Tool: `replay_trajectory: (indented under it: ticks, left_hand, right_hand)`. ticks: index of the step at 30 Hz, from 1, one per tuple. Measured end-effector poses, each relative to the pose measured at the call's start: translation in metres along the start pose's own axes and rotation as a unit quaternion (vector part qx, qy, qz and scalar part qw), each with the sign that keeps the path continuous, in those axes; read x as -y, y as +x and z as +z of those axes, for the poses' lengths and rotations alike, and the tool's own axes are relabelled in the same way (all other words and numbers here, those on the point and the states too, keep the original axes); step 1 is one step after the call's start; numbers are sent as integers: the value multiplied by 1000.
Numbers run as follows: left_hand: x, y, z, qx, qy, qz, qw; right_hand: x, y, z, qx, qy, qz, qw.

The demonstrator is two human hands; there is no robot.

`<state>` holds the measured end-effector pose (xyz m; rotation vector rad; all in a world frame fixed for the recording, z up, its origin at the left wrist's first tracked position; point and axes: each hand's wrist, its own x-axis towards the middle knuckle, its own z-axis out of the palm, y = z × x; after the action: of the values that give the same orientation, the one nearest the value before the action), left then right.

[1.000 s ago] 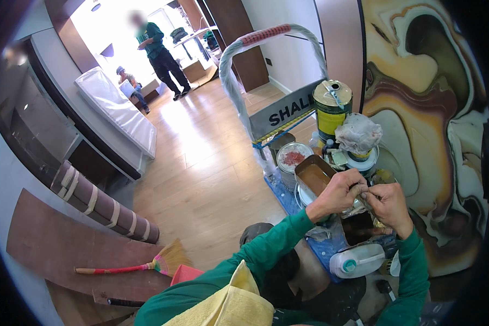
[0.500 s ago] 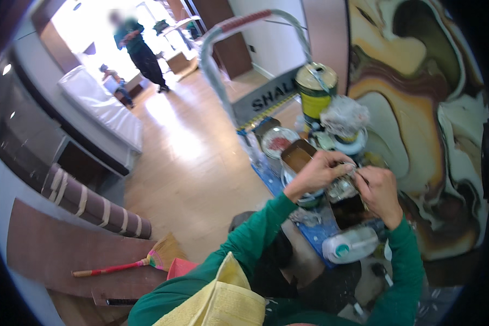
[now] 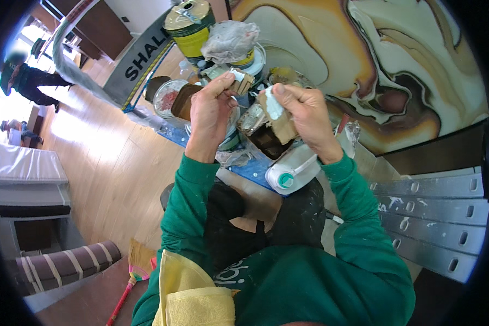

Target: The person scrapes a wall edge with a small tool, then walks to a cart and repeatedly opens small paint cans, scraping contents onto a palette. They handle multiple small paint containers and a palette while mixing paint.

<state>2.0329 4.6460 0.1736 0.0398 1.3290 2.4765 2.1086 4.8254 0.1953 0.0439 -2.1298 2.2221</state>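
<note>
A wooden plank floor (image 3: 103,163) runs away on the left, and a large wall panel painted in swirling cream, ochre and brown (image 3: 396,70) fills the upper right, with a cluttered blue sheet (image 3: 255,168) of painting supplies below it.

The person's left hand (image 3: 209,111) has its thumb and fingertips pinched narrowly on a small flat scraper with a pale tip (image 3: 239,76). The right hand (image 3: 304,111) is closed around a torn piece of brown cardboard (image 3: 280,122) that carries a dab of white paste (image 3: 273,106); the thumb presses along its top edge. The two hands are raised close together, scraper tip just beside the paste but, as far as the view shows, not in it.

Around them lie a yellow and green metal can (image 3: 193,27), a crumpled grey plastic bag on a tub (image 3: 231,41), a round dish of reddish powder (image 3: 168,98), and a white plastic jug with a teal cap lying on its side (image 3: 293,174). A grey metal ladder (image 3: 434,217) stands to the right; another person (image 3: 27,81) stands far off on the left.

Judging from this, paste is loaded on the cardboard and the tool is ready, while mixing or applying looks yet to come. Compared with a second ago, the hands have come up from the clutter toward the camera, and the view has tilted down.
</note>
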Motion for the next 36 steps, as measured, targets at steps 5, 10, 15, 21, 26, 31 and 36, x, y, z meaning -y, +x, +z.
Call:
replay_trajectory:
  ticks: [5, 10, 15, 21, 26, 31, 36]
  left_hand:
    - [6, -8, 16, -51, 72, 44, 995]
    - [12, -13, 19, 31, 11, 4, 999]
    - [21, -21, 29, 141, -56, -50, 987]
    - [31, -37, 42, 162, 105, -30, 981]
    - [31, -37, 42, 133, 142, -3, 981]
    - [6, -31, 19, 62, 108, 91, 988]
    - [-24, -30, -13, 4, 122, 99, 988]
  right_hand:
    - [-19, -1, 19, -24, 163, -23, 986]
    - [-25, 7, 26, -74, 131, -60, 987]
    - [-24, 10, 20, -216, 74, -147, 962]
    - [-28, 4, 15, -298, -107, -223, 922]
    - [-30, 3, 0, -314, -118, -226, 914]
    - [-31, 5, -78, -344, -29, -168, 923]
    - [-89, 11, -151, -320, -127, -57, 937]
